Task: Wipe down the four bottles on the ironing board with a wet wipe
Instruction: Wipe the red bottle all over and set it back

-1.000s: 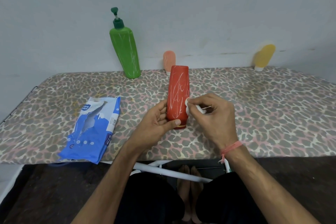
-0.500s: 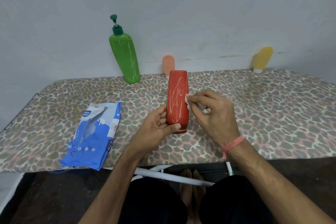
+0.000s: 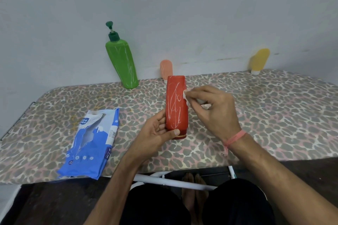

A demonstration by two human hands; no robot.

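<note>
A red bottle [image 3: 176, 104] with white scribble marks stands cap-down on the leopard-print ironing board [image 3: 274, 115]. My left hand [image 3: 157, 133] grips its lower part. My right hand [image 3: 214, 109] presses a white wet wipe [image 3: 185, 96] against the bottle's upper right side. A green pump bottle [image 3: 122, 64], also scribbled, stands at the back by the wall. A small peach bottle [image 3: 166, 68] stands behind the red one, partly hidden. A yellow bottle [image 3: 259, 60] leans on the wall at the back right.
A blue wet-wipe pack [image 3: 93, 142], torn open, lies on the board's left front. The wall runs just behind the bottles. White board legs [image 3: 173, 182] and my feet show below the front edge.
My right hand with the wipe has slid up the red bottle's right side, from near the base to near the top. The left hand keeps its grip.
</note>
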